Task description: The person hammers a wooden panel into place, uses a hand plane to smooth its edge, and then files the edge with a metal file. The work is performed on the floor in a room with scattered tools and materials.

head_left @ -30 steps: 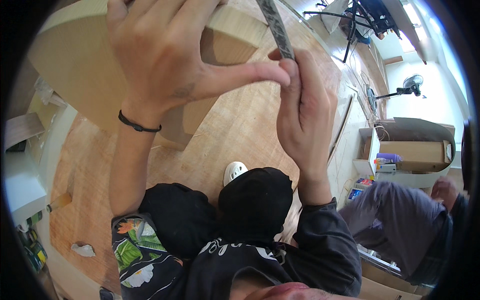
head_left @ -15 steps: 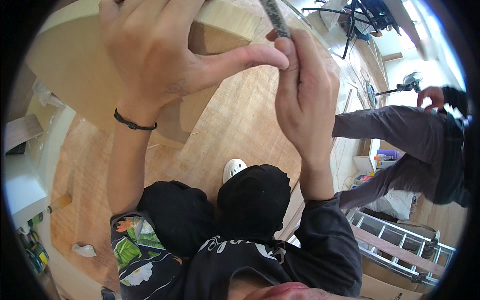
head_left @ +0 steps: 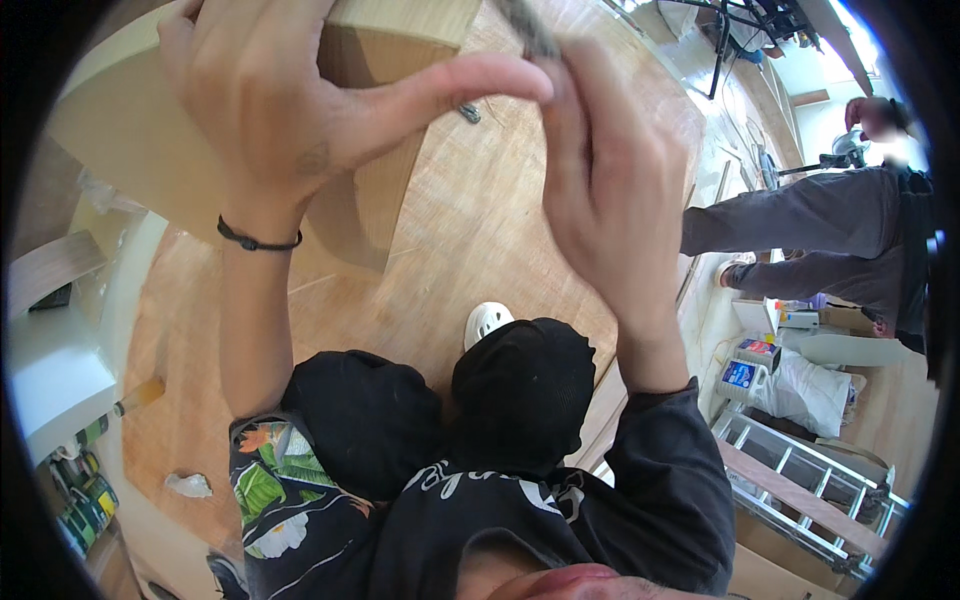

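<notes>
My left hand [head_left: 260, 110] lies over a pale wooden piece [head_left: 130, 160] with a curved edge, fingers spread and partly cut off by the upper rim. Its thumb stretches right until the tip meets my right hand, or nearly so. My right hand [head_left: 625, 200] is closed round the end of a narrow grey, rough, speckled bar [head_left: 522, 25] that looks like a file. That bar is smeared by motion, and its far end is out of view. Below the wooden piece, close to my left thumb, a small silvery thing [head_left: 469, 113] shows.
Wooden boarding [head_left: 450, 220] lies under my knees. A person in grey trousers [head_left: 830, 215] stands at right. An aluminium ladder [head_left: 790, 470], a white sack [head_left: 805, 390] and a white jug [head_left: 742, 378] are at lower right. A bottle [head_left: 140, 395] lies at left.
My right hand and the bar have shifted slightly and are now blurred. The whole view has turned a little, uncovering the silvery thing. The person at right has moved, showing a foot.
</notes>
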{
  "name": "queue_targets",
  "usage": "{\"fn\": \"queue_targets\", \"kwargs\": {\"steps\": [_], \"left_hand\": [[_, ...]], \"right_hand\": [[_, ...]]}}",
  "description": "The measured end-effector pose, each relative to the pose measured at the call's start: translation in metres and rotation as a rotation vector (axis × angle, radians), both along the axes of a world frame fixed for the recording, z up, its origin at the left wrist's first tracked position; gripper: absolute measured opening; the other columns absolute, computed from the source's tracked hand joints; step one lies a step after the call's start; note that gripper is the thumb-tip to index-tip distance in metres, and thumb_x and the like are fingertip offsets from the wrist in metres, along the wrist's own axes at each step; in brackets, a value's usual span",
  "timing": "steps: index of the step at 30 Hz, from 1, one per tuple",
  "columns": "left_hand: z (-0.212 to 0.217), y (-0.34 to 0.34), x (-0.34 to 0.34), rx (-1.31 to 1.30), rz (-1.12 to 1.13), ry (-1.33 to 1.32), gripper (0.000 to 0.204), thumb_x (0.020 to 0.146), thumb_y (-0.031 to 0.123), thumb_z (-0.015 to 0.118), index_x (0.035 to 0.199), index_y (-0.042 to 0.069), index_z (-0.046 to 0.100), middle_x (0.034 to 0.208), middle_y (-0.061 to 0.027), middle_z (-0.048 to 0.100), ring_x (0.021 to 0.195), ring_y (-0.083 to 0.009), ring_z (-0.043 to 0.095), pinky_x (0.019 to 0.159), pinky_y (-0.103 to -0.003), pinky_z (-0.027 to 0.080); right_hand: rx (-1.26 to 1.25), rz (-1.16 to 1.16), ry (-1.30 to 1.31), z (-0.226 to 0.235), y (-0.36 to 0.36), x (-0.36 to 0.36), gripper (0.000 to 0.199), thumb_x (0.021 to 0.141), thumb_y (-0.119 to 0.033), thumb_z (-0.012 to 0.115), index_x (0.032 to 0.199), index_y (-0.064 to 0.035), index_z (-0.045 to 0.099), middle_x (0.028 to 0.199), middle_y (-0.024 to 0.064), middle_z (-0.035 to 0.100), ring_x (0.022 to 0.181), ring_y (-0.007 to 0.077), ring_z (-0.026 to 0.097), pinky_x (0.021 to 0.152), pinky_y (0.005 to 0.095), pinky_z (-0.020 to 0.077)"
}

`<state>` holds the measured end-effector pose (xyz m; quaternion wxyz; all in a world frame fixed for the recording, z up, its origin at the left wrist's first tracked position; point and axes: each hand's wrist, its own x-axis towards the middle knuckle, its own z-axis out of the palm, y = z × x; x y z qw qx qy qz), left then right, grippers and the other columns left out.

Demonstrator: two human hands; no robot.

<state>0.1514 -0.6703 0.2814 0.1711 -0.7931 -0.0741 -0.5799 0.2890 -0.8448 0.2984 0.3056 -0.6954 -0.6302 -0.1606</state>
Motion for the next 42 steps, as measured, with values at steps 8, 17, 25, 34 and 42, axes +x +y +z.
{"fn": "queue_targets", "kwargs": {"steps": [8,17,25,34,42], "left_hand": [[-0.005,0.004,-0.01,-0.021,-0.037,0.05,0.08,0.055,0.079,0.078,0.089,0.007,0.067,0.08,-0.0029,0.066,0.071,-0.0205,0.063,0.066,-0.032,0.045],[-0.006,0.013,-0.003,0.032,0.025,0.07,0.082,0.056,0.078,0.077,0.093,0.005,0.069,0.082,-0.0051,0.068,0.075,-0.0216,0.065,0.071,-0.032,0.045],[-0.002,0.006,-0.007,-0.007,-0.093,0.02,0.081,0.057,0.077,0.076,0.095,0.007,0.068,0.083,-0.0028,0.066,0.074,-0.0207,0.062,0.071,-0.032,0.045],[0.007,-0.009,0.001,0.011,-0.017,0.032,0.09,0.058,0.085,0.071,0.083,-0.001,0.064,0.082,-0.0105,0.065,0.072,-0.0245,0.06,0.074,-0.033,0.041],[-0.004,0.016,-0.001,0.166,0.03,0.033,0.082,0.06,0.072,0.079,0.092,-0.002,0.067,0.082,-0.0108,0.064,0.074,-0.0251,0.059,0.077,-0.037,0.04]], "right_hand": [[-0.003,0.044,0.151,-0.016,-0.027,-0.009,0.013,0.099,-0.02,0.061,0.107,-0.0098,0.062,0.057,0.0089,0.056,0.047,0.0271,0.059,0.043,0.0374,0.042],[0.014,0.066,0.105,0.004,0.003,0.007,0.018,0.103,-0.014,0.053,0.111,-0.0014,0.062,0.069,0.015,0.058,0.055,0.0316,0.057,0.053,0.0348,0.0435],[-0.118,0.082,0.252,-0.004,-0.022,-0.02,0.021,0.105,-0.016,0.047,0.099,-0.0002,0.06,0.065,0.0119,0.056,0.053,0.0274,0.057,0.053,0.0361,0.0416],[-0.031,0.052,0.097,-0.004,0.001,-0.017,0.013,0.103,-0.012,0.052,0.1,-0.0012,0.058,0.062,0.0158,0.05,0.053,0.0317,0.055,0.05,0.038,0.0381],[-0.011,0.02,0.043,-0.007,-0.002,-0.021,0.013,0.102,-0.015,0.055,0.097,-0.0035,0.057,0.061,0.0133,0.051,0.05,0.0298,0.053,0.048,0.037,0.0378]]}}
